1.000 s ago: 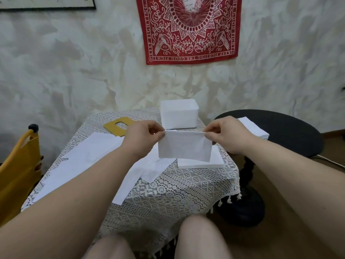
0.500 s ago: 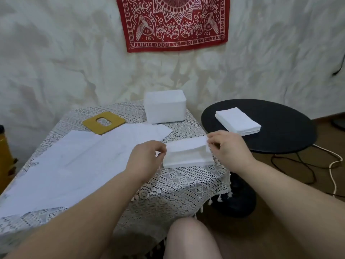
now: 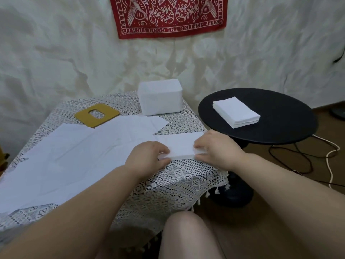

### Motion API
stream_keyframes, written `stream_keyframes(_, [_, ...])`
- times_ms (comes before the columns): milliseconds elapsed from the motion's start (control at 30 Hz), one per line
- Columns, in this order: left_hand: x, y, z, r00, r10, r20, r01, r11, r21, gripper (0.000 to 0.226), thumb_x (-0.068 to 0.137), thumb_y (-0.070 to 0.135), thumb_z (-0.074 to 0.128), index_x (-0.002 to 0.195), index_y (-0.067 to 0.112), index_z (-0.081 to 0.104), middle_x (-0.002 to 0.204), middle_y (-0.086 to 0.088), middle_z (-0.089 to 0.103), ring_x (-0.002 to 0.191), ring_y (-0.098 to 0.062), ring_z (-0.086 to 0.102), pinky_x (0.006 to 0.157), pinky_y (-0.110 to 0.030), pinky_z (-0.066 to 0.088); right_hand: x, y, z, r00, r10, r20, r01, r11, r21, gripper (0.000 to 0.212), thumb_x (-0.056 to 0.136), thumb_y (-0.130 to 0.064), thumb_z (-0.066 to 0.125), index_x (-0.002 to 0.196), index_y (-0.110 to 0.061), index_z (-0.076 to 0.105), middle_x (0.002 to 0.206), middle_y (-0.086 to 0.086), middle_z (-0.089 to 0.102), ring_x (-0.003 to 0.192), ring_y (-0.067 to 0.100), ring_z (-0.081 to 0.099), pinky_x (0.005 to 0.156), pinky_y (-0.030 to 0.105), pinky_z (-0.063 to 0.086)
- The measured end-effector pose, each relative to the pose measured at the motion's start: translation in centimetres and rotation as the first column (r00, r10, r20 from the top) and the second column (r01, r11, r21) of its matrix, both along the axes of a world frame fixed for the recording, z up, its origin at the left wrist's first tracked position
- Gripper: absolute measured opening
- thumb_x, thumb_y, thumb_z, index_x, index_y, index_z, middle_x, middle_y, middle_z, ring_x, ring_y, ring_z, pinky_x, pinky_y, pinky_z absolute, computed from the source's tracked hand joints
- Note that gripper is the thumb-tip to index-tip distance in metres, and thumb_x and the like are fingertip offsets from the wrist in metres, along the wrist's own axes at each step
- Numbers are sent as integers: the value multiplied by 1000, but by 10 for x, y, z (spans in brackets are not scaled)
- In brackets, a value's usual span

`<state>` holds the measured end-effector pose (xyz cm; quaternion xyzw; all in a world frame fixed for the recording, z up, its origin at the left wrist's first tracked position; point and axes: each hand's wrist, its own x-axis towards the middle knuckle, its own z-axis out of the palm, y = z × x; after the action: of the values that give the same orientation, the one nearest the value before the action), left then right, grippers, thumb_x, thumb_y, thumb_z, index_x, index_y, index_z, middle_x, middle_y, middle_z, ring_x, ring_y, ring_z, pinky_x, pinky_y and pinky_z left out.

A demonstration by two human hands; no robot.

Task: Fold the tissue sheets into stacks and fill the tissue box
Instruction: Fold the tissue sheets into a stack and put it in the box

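I am seeing both hands, left [image 3: 149, 156] and right [image 3: 214, 148], gripping the stack [image 3: 182, 147] ends on the table [image 3: 186, 176]; I am advising squaring edges, pressing evenly.

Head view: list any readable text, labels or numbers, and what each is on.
"KEEP FIGHTING THE GOOD FIGHT": upside down along the bottom border of the red bandana on the wall.
"KEEP F…": up its left border, cut off by the frame edge.
"…FIGHT": down its right border, also cut off.
No print shows on the white tissue box, the yellow lid or the tissue stacks.
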<state>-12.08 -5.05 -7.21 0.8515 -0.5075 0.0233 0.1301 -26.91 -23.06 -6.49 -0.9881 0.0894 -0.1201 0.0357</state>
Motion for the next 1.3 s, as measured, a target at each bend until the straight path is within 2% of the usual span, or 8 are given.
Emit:
stream_keyframes(267, [-6, 1, 4, 996, -3, 87, 2, 1000, 10, 21, 90, 34, 52, 101, 27, 69, 91, 5, 69, 85, -16, 61, 70, -28, 47, 7, 1, -2, 999, 8, -46, -17, 981, -192, 28, 93, -38, 41, 92, -20, 63, 82, -1, 65, 80, 21, 58, 69, 34, 46])
stream_keyframes(500, [-2, 2, 4, 1000, -2, 10, 2, 1000, 3, 33, 88, 44, 60, 114, 26, 66, 115, 9, 65, 102, -14, 58, 84, -26, 44, 9, -6, -9, 1000, 9, -17, -10, 998, -54, 33, 89, -52, 52, 105, -26, 66, 100, -6, 62, 98, 18, 56, 80, 37, 46])
stream_keyframes(633, [-2, -2, 3, 997, -4, 79, 3, 1000, 5, 25, 91, 43, 54, 105, 27, 67, 104, 8, 65, 94, -14, 57, 72, -26, 39, 10, -5, -12, 1000, 14, 11, -14, 1000, -10, 44, 83, -57, 58, 112, -25, 66, 103, -5, 60, 100, 17, 54, 82, 37, 46])
stream_keyframes(900, [-3, -8, 8, 997, 46, 70, -47, 999, 8, 25, 94, 40, 50, 108, 23, 62, 105, 4, 64, 94, -19, 58, 68, -27, 35, 14, 4, -7, 999, 10, 46, 0, 977, -214, 36, 93, -50, 44, 102, -21, 63, 92, -3, 63, 88, 21, 58, 62, 32, 39])
stream_keyframes(1000, [-7, -5, 11, 986, 161, -35, -165, 970, -181, 31, 90, 42, 57, 114, 23, 57, 111, 5, 58, 100, -15, 55, 76, -29, 41, 18, 11, -1, 989, 16, 149, 27, 959, -283, 26, 87, -37, 61, 74, -15, 62, 66, 0, 59, 56, 23, 53, 45, 27, 29])
stream_keyframes(1067, [-10, 0, 16, 933, 290, -215, -351, 866, -356, 46, 86, 50, 59, 119, 20, 50, 110, 6, 54, 97, -13, 56, 78, -31, 45, 20, 18, 2, 958, -29, 287, 100, 967, -235, 30, 71, -28, 78, 56, -14, 56, 48, 0, 49, 37, 21, 39, 37, 22, 24])
stream_keyframes(1200, [-18, 3, 29, 577, 159, -801, -618, 726, -302, 76, 77, 67, 56, 130, 16, 40, 102, -2, 66, 83, -17, 69, 76, -40, 57, 31, 48, -1, 919, -48, 391, 126, 976, -176, 31, 68, -29, 80, 54, -16, 56, 46, -1, 50, 34, 22, 45, 36, 22, 27])
stream_keyframes(1300, [-21, 5, 33, 495, 66, -866, -672, 661, -334, 80, 55, 62, 66, 121, 19, 50, 110, -4, 66, 88, -22, 69, 75, -45, 58, 35, 76, -6, 937, 46, 345, 18, 983, -180, 28, 79, -40, 69, 63, -18, 62, 56, -2, 57, 46, 21, 55, 41, 25, 36])
